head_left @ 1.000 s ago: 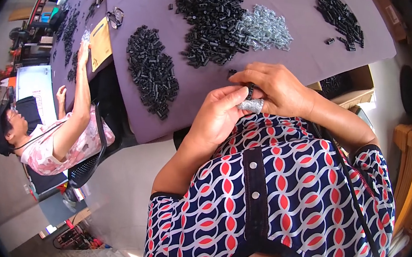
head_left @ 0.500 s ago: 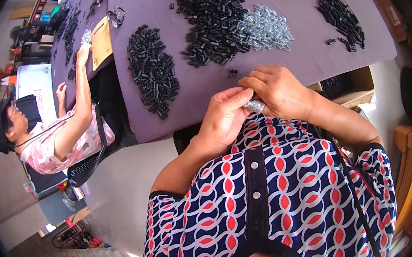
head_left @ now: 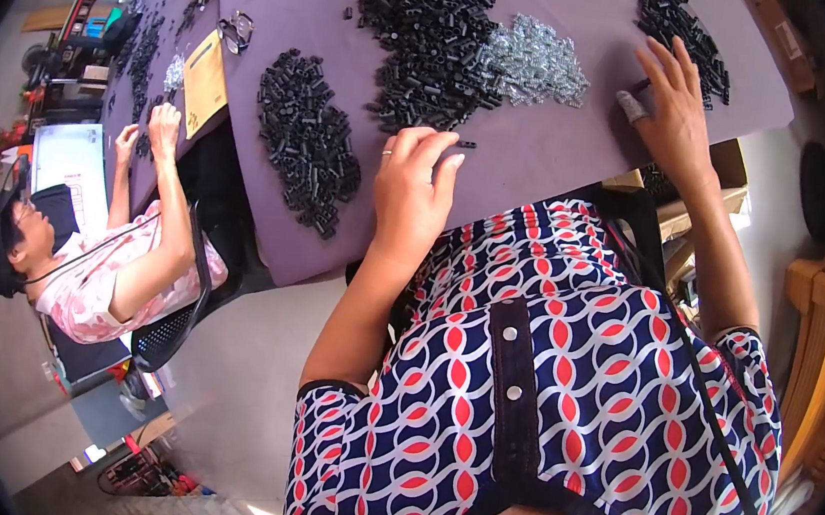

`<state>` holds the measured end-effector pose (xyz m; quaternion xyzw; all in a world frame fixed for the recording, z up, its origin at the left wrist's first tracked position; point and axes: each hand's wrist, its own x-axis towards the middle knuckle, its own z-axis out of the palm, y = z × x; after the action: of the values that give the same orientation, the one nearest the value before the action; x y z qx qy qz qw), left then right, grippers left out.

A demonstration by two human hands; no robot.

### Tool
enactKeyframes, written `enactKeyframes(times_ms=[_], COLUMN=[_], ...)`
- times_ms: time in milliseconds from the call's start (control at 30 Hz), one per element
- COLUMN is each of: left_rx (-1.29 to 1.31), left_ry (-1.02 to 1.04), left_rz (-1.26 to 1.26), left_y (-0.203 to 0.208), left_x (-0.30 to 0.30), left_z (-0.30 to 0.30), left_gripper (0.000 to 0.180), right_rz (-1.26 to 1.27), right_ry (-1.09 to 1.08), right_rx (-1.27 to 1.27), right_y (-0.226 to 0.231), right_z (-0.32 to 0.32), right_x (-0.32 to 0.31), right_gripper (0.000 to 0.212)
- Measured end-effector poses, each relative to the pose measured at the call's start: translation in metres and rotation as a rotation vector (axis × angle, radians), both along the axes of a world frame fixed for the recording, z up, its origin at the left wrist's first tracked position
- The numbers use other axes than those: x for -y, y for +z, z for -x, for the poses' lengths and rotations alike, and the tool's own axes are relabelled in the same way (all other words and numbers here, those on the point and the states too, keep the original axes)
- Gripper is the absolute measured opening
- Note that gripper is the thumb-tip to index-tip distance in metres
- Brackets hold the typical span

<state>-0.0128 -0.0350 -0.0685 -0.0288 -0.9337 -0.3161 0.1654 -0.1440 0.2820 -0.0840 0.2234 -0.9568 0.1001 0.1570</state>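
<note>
My left hand (head_left: 412, 192) rests at the near edge of a large heap of small black plastic parts (head_left: 427, 28), fingers loosely bent and thumb apart; nothing shows in it. A single black part lies just right of its fingertips. At the right, my right hand (head_left: 673, 119) is spread over the near side of a smaller pile of black parts (head_left: 693, 31). A grey wrap (head_left: 631, 107) covers its thumb. Something small and dark shows beside its fingers; I cannot tell whether it touches them. Shiny clear-silver small pieces (head_left: 534, 61) lie between my hands, against the large heap.
Another black pile (head_left: 307, 136) lies left on the purple tablecloth (head_left: 542, 171). A co-worker (head_left: 100, 260) sits at the left, near a yellow envelope (head_left: 207, 83) and glasses (head_left: 235, 31). An open cardboard box (head_left: 728, 170) stands below the right table edge; a wooden chair (head_left: 823, 321) is at far right.
My hands were together over my lap, working near the grey thumb wrap. They have parted: the left moved to the large heap, the right out to the right-hand pile, its fingers spreading.
</note>
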Motion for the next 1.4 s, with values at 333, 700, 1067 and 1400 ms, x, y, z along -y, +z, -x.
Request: enactKeyframes(times_ms=[333, 700, 1067, 1400], left_rx=[-0.052, -0.119, -0.118, -0.130], left_ry=[-0.064, -0.028, -0.033, -0.052], left_rz=[0.089, 0.015, -0.008, 0.156], left_y=[-0.009, -0.014, -0.014, 0.005], left_x=[-0.008, -0.008, -0.006, -0.005], left_z=[0.010, 0.007, 0.008, 0.045], left_gripper=[0.011, 0.012, 0.016, 0.028], right_rz=[0.168, 0.170, 0.197, 0.268], right_ry=[0.227, 0.544, 0.396, 0.497], right_rx=[-0.041, 0.210, 0.128, 0.190], right_y=[0.006, 0.014, 0.013, 0.012], right_z=[-0.010, -0.046, -0.039, -0.043], right_x=[0.038, 0.099, 0.087, 0.077], right_gripper=[0.069, 0.071, 0.057, 0.057])
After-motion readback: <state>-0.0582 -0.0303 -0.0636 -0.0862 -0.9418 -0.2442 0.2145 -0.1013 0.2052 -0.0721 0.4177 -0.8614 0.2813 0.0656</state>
